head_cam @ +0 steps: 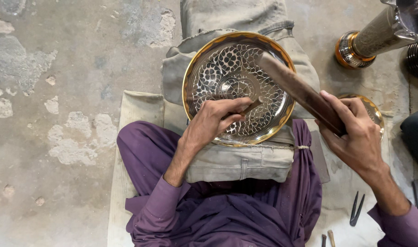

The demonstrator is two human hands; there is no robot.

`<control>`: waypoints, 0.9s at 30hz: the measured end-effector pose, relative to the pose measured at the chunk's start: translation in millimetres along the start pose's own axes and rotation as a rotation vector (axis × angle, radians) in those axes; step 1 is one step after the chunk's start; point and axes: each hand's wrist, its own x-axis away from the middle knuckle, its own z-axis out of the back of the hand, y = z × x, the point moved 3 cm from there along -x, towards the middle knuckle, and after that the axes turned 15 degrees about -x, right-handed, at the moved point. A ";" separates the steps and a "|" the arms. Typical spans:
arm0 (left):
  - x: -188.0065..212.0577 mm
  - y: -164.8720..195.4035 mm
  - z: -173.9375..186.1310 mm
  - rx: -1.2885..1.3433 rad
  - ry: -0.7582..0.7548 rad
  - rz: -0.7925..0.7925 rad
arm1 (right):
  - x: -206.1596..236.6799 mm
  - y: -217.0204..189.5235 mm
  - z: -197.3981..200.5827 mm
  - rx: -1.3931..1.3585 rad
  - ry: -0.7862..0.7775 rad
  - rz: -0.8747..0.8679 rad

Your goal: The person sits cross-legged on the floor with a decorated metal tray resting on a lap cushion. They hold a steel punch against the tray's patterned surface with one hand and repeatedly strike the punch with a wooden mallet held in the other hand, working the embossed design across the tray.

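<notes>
A chisel [251,107] is gripped by the left hand [212,120] against the plate [238,87] (engraved, gold-rimmed), which rests on folded cloth [238,160] over the lap; a mallet [300,91] is clenched in the right hand [353,132] above it.

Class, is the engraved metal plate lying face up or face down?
Face up: the plate shows its patterned inner face and raised golden rim.
</notes>
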 end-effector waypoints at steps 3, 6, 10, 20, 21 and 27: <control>0.5 0.0 0.6 0.030 -0.011 0.012 | 3.2 3.9 0.9 0.032 0.022 0.033; 0.6 -0.3 0.5 0.006 -0.018 0.004 | 2.6 6.3 1.9 -0.094 0.099 0.077; 0.2 -0.5 -0.5 -0.004 -0.020 0.011 | -1.2 9.7 -2.3 0.111 -0.049 0.043; -0.9 0.5 -1.9 0.025 -0.048 0.044 | 8.6 25.7 -5.7 0.275 0.007 0.095; -0.8 0.3 -1.6 0.023 -0.051 0.052 | 10.8 27.4 -6.6 0.055 0.073 0.082; -1.3 3.1 3.4 0.019 0.007 -0.020 | 16.6 22.7 -6.0 0.317 -0.089 -0.028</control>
